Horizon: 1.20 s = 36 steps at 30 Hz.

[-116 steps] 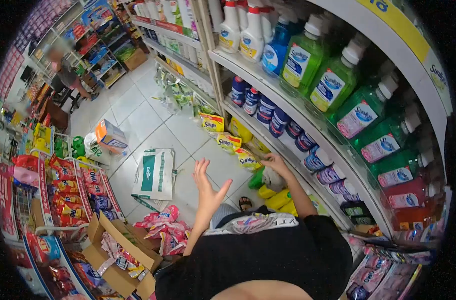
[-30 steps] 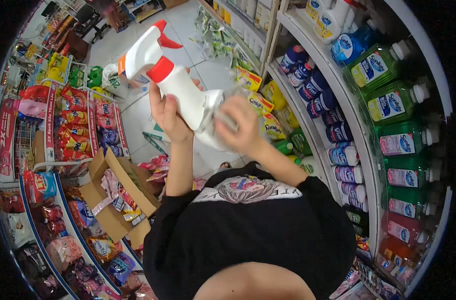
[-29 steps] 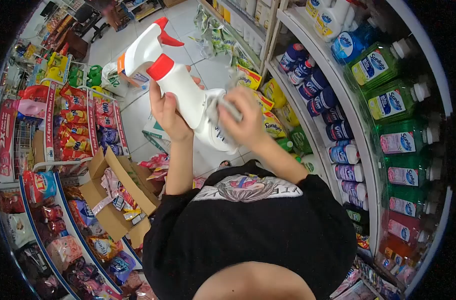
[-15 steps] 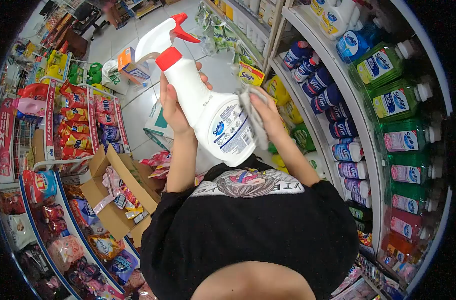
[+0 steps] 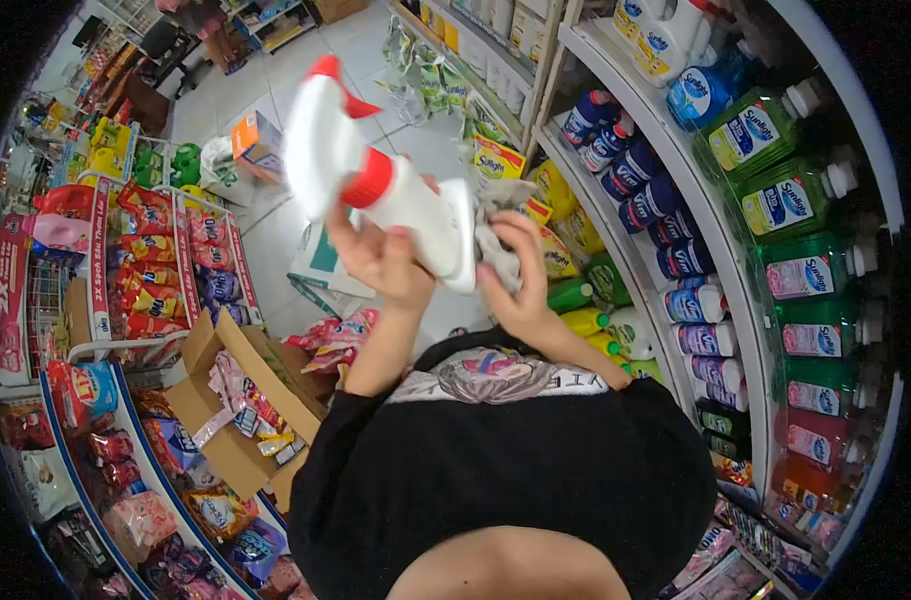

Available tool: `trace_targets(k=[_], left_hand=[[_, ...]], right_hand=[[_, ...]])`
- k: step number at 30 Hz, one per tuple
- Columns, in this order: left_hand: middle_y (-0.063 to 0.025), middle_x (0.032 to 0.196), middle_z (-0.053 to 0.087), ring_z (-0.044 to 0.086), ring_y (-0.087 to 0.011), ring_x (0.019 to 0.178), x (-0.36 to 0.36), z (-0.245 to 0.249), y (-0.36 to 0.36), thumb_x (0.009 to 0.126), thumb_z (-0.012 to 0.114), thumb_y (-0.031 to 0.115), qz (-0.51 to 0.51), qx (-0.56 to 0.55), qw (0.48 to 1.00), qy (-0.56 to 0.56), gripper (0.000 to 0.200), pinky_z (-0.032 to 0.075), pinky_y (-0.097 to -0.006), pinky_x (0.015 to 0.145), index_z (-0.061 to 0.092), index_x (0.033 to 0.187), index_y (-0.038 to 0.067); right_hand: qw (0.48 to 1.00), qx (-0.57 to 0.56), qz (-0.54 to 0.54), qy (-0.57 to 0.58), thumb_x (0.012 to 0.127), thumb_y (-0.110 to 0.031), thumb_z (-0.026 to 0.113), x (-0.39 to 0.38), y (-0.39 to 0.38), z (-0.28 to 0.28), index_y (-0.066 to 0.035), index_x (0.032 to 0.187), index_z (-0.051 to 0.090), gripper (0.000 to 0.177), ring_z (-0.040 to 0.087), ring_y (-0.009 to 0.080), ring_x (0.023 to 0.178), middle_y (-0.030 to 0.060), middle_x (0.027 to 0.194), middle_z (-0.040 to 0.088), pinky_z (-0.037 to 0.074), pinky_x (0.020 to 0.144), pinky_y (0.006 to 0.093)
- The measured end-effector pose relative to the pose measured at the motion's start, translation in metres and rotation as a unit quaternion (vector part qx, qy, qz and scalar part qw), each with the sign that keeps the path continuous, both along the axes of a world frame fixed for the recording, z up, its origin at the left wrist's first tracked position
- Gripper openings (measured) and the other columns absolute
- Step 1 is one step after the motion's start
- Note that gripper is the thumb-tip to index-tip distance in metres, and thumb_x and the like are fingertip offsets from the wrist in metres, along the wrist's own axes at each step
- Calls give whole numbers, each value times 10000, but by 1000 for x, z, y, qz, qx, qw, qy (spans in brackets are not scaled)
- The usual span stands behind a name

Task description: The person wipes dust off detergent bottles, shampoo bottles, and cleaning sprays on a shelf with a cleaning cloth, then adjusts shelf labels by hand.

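A white spray bottle (image 5: 421, 215) with a red collar and red trigger is tilted in front of my chest, its nozzle end toward the upper left. My left hand (image 5: 388, 262) is wrapped round the bottle's body just below the collar. Against the base end of the bottle, my right hand (image 5: 521, 275) grips a crumpled greyish cloth (image 5: 498, 250). The bottle's printed label is turned out of view.
Shelves of Sunlight bottles (image 5: 776, 205) and Vim bottles (image 5: 631, 165) curve along the right. An open cardboard box (image 5: 201, 405) with packets stands at the lower left, near racks of bags (image 5: 151, 250). Another person (image 5: 211, 30) stands far off at the top.
The bottle has turned so its labelled face no longer shows, and its spray head has swung left. My right hand with the cloth has moved from its side to its base.
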State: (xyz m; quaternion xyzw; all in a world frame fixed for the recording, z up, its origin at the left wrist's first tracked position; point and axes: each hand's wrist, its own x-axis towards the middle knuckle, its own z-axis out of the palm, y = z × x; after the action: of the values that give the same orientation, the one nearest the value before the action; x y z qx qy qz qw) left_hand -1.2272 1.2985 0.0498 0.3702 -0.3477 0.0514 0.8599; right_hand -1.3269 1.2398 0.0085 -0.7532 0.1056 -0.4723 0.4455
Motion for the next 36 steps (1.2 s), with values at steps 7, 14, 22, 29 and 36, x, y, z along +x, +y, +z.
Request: trace_targets(k=[7,14,22,29,36], left_hand=[[-239,1012,421,504,-299,763,3,-18,14,712,538,248,-18,47,999,-7,598,445,-400,634,218,1170,35],[-221,901,458,516,-254,656,24,13,17,741,455,326,-78,-45,987,130,533,444,-331,526,260,1112,-3],[-225,896,457,516,-248,639,-1,13,5,740,433,422,-4,21,1000,-6,611,431,-330,569,217,1133,8],[-196,1013,414,471,-238,849,2,-15,4,757,322,503,-91,138,984,-63,600,365,-366,766,232,1167,75],[-97,1002,446,409,-233,974,-18,-20,-11,750,292,534,-183,31,882,433,557,329,-378,813,352,1104,109]], right_hand=[[984,88,143,-62,689,-66,479,30,-23,25,29,942,452,272,447,188,869,132,956,459,351,762,273],[791,551,234,127,733,-147,521,8,-48,-1,3,979,474,292,493,135,830,83,876,527,388,726,225],[534,805,221,-135,730,-435,413,1,-2,-32,-116,996,510,426,492,208,909,83,971,528,392,786,359],[639,703,186,-249,750,-392,369,-6,-38,-15,-58,1002,484,433,501,243,875,105,971,519,384,790,360],[841,432,10,-326,684,-438,382,-12,-36,-53,-45,933,439,468,463,257,794,135,854,471,360,737,355]])
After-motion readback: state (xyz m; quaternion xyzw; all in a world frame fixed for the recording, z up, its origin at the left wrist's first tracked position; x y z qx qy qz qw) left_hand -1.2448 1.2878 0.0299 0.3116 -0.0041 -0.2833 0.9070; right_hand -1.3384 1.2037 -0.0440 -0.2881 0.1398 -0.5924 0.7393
